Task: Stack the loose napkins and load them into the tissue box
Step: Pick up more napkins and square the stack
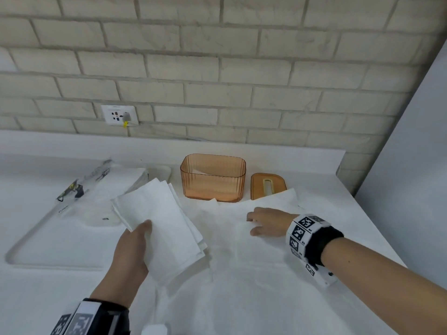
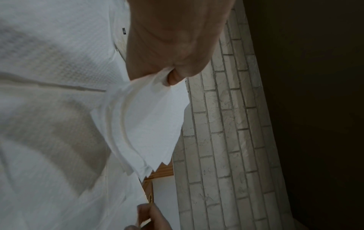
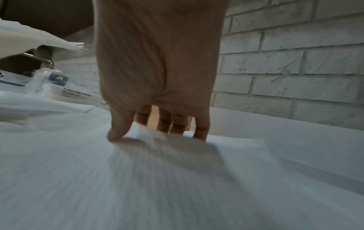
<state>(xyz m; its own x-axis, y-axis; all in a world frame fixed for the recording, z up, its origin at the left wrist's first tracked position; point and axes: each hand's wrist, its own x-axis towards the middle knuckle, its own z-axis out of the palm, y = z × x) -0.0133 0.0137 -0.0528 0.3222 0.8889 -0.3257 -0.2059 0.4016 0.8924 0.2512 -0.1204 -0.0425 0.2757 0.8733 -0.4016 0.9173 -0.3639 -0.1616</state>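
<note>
From the head view, an open plastic napkin packet (image 1: 96,184) lies left on the white surface (image 1: 314,180); the ribbed amber plastic tissue box (image 1: 212,177) stands behind, its amber slotted lid (image 1: 267,186) beside it. The left hand (image 1: 131,247) grips a fanned stack of white paper napkins (image 1: 159,221). The left wrist view shows the thumb pinching them. In the right wrist view, the right hand (image 3: 157,77) presses spread fingers (image 3: 118,124) on a loose white napkin (image 3: 226,149).

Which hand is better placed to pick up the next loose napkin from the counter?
Right. The right hand already rests on a loose napkin, while the left hand holds the napkin stack.
</note>
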